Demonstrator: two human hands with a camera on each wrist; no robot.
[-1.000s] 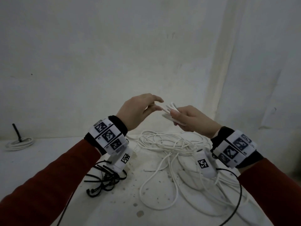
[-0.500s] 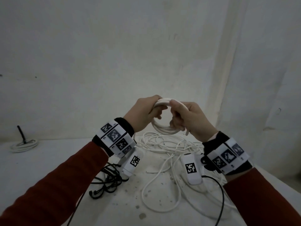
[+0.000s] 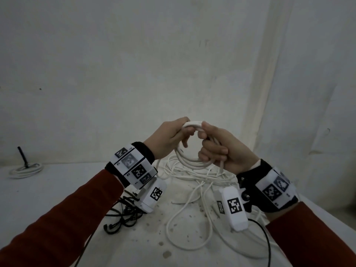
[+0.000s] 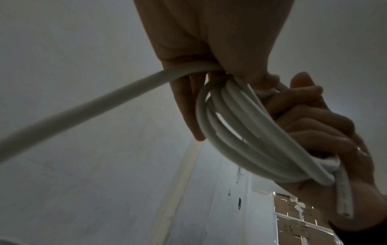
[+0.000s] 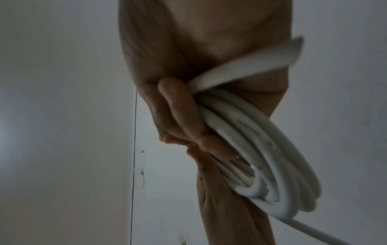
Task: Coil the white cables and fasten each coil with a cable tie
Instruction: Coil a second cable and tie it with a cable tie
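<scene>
The coil (image 3: 189,151) of white cable hangs in the air between the two hands, several turns laid side by side. The right hand (image 3: 223,149) has its fingers curled round the turns on its side; the left hand (image 3: 167,138) pinches the top of the loop, with a strand running off from under its fingers. Winding looks to be the step in hand. Below the hands lies the loose cable (image 3: 185,214) on the table (image 3: 48,191), and black ties (image 3: 123,214) sit under the left wrist. Next, probably: wind in the slack, keep one hand clamped, reach for a tie.
</scene>
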